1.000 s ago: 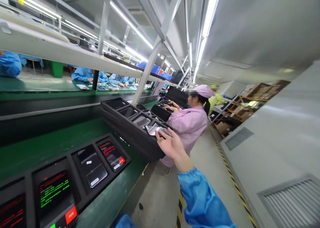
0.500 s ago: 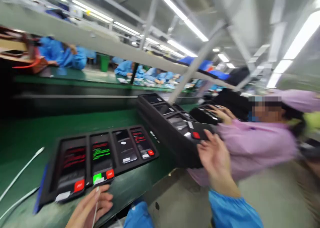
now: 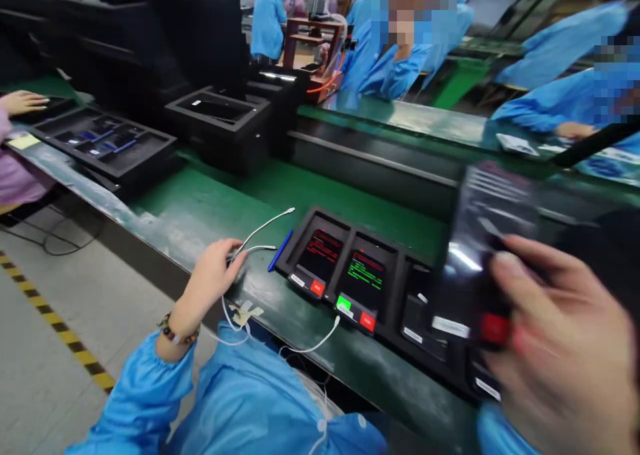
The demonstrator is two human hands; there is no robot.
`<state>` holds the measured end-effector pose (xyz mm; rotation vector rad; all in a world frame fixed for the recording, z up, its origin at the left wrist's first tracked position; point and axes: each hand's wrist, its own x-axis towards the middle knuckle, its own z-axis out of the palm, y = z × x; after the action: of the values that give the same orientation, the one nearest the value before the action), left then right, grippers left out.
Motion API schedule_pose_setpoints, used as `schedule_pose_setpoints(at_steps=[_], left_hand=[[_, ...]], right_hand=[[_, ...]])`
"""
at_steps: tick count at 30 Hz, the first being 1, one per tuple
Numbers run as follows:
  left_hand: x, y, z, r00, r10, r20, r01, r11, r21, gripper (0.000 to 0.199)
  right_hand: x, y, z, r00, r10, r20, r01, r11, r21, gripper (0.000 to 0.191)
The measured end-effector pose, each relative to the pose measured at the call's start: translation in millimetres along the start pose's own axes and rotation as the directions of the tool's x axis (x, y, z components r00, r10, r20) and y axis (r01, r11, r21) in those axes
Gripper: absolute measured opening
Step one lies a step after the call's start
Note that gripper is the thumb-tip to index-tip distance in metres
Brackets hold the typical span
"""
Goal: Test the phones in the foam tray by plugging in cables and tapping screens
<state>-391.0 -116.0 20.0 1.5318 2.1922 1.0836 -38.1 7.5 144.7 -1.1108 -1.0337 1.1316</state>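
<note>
Raised over the right end of a black foam tray [image 3: 397, 282], a phone [image 3: 467, 262] is held in my right hand [image 3: 560, 328], pinched at its side; a red patch glows at its lower corner. My left hand [image 3: 215, 278] is closed on a white cable [image 3: 265, 225] left of the tray. In the tray lie a phone with red text [image 3: 321, 258], a phone with red and green text [image 3: 364, 278] and a dark-screened phone [image 3: 424, 315]. Another white cable end [image 3: 337, 321] rests in front of the tray. The tray's right end is partly hidden.
A blue pen [image 3: 281, 250] lies against the tray's left side. Farther left stand a stack of black trays [image 3: 215, 135] and a tray with blue items [image 3: 107, 142]. Another person's hand [image 3: 25, 102] is at the far left. People in blue work behind, beyond a ledge.
The view has swung left. My right hand, then empty beside the tray stack at the right, now holds a phone. My left hand has moved from the tray's front to the cables at its left.
</note>
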Motion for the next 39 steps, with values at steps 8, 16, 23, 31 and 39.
schedule_pose_setpoints(at_steps=[8, 16, 23, 31, 39], left_hand=[[46.2, 17.8, 38.5, 0.998, -0.013, 0.066, 0.014, 1.000, -0.014, 0.027], [9.7, 41.3, 10.6, 0.989, -0.126, 0.074, 0.144, 0.917, -0.372, 0.070], [-0.5, 78.2, 30.9, 0.982, -0.191, -0.007, 0.142, 0.754, -0.641, 0.064], [5.7, 90.8, 41.7, 0.936, -0.265, -0.233, 0.079, 0.802, -0.592, 0.056], [9.1, 101.8, 33.9, 0.949, -0.288, -0.132, 0.152, 0.780, -0.607, 0.067]], right_hand=[[21.9, 11.1, 123.1, 0.835, 0.114, 0.538, -0.336, 0.880, 0.336, 0.042], [42.1, 75.3, 147.6, 0.733, 0.261, 0.628, -0.602, 0.679, 0.421, 0.023], [37.6, 94.5, 162.1, 0.755, 0.321, 0.573, -0.628, 0.605, 0.489, 0.017], [28.3, 91.6, 168.2, 0.769, 0.303, 0.563, -0.622, 0.557, 0.550, 0.026], [22.1, 95.9, 171.8, 0.793, 0.238, 0.561, -0.565, 0.631, 0.532, 0.029]])
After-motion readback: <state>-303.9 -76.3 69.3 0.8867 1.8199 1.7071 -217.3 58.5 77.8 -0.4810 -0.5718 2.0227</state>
